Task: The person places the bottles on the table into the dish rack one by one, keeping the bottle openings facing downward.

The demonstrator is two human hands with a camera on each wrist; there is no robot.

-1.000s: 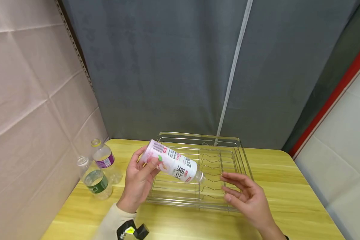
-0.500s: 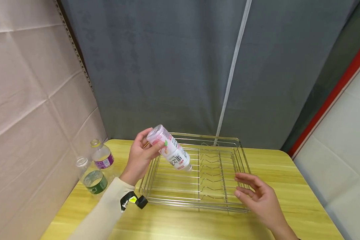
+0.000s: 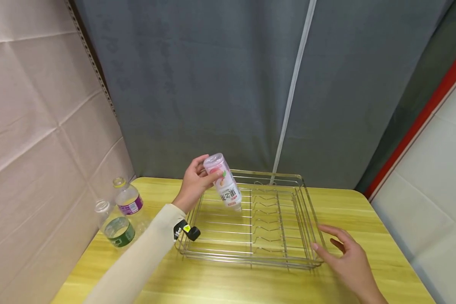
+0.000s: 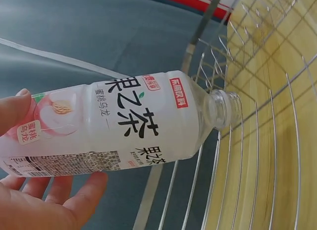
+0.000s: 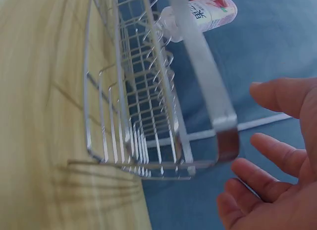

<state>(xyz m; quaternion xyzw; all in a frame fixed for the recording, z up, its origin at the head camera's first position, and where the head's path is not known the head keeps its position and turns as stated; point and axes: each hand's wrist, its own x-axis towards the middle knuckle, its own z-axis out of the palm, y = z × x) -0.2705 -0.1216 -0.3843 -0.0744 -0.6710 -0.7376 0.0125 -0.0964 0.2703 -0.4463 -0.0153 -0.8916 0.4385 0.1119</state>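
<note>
A peach-tea bottle (image 3: pixel 223 181) with a white and pink label tilts neck-down above the left half of a wire dish rack (image 3: pixel 266 257). My left hand (image 3: pixel 196 180) grips it near its base, thumb on the label side. Its uncapped mouth (image 4: pixel 229 110) points toward the rack's wires in the left wrist view; whether it touches them I cannot tell. Beside the rack's right end is my right hand (image 3: pixel 349 261), thumb and fingers apart and holding nothing. In the right wrist view the fingers (image 5: pixel 262 178) lie close to the rack's corner.
Two clear uncapped bottles stand at the table's left: one with a purple label (image 3: pixel 131 206), one with a green label (image 3: pixel 118 232). The rack sits on a yellow wooden table (image 3: pixel 213 285). A grey curtain (image 3: pixel 213 84) hangs behind, with pale cloth (image 3: pixel 42 169) along the left.
My left hand has moved back and to the right, turning the tea bottle from a slant to more upside down. My right hand has shifted right, from over the rack to its right end.
</note>
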